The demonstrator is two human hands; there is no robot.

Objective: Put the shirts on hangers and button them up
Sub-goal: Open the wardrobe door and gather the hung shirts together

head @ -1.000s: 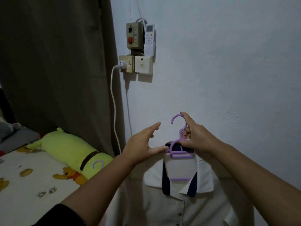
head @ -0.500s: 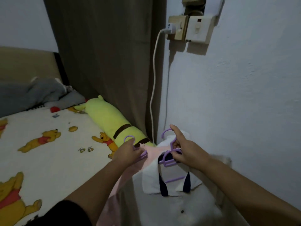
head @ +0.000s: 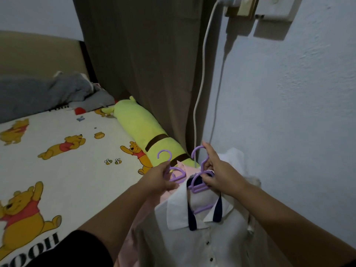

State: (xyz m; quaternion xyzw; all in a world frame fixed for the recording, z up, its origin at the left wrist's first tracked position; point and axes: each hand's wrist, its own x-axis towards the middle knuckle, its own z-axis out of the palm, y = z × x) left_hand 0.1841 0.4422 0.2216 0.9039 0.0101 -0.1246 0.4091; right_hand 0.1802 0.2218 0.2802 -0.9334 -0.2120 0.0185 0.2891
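Observation:
A white shirt (head: 202, 243) with a dark-lined collar and dark buttons hangs on a purple hanger (head: 198, 186). My right hand (head: 221, 176) grips that hanger at its neck, just under the hook. To the left, a pink shirt (head: 152, 205) sits on a second purple hanger (head: 176, 175), partly hidden behind the white shirt. My left hand (head: 160, 180) holds this second hanger by its neck, the hook standing up above my fingers.
A bed with a bear-print sheet (head: 57, 160) fills the left. A long yellow-green plush bolster (head: 142, 130) lies along a brown curtain (head: 146, 54). A white cable (head: 202, 83) hangs from a wall socket (head: 240, 6). A grey blanket (head: 46, 93) lies at the bed's head.
The view has dropped from the wall to the bed. My right hand has lowered the white shirt on its hanger. My left hand has taken hold of the second hanger with the pink shirt.

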